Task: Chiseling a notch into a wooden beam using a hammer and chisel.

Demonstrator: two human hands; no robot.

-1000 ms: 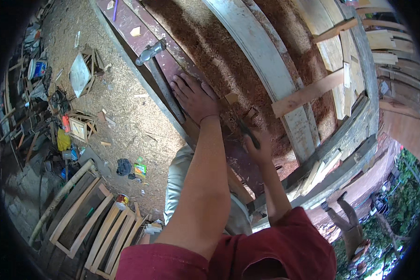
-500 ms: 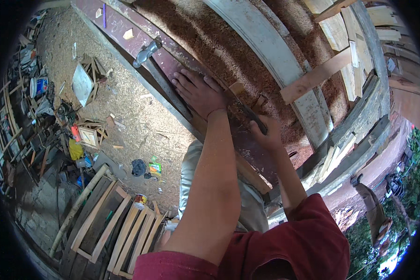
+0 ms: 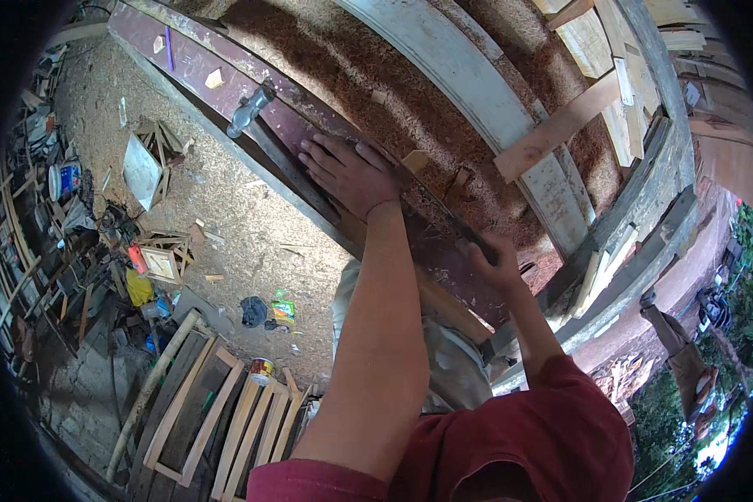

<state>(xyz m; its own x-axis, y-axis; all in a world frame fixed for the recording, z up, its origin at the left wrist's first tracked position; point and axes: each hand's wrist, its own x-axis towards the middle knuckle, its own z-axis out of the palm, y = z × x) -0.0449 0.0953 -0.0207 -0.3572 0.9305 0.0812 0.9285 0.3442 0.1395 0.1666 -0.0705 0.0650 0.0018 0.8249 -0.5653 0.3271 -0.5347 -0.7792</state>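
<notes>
My left hand [image 3: 351, 176] lies flat with fingers spread on a dark red plank [image 3: 201, 54], pressing on its surface. Beside it on the plank rests a hammer [image 3: 253, 110], its metal head toward the far left and its long handle running back past my fingers. My right hand [image 3: 498, 261] is wrapped round the end of a dark narrow tool [image 3: 460, 224], seen almost edge-on, so its kind is unclear. The tool points away along the plank's right edge. Near its far end is a small pale wood block [image 3: 415, 161].
A purple pencil-like stick [image 3: 170, 48] and small wood offcuts [image 3: 214, 79] lie farther up the plank. Long pale boards [image 3: 443, 63] curve by on the right. Wooden frames [image 3: 217, 418] stand lower left; scrap clutters the far left. Another person [image 3: 673, 339] is at right.
My right hand has drawn back toward me and to the right with the dark tool. The left hand stays flat on the plank. The whole view has shifted slightly.
</notes>
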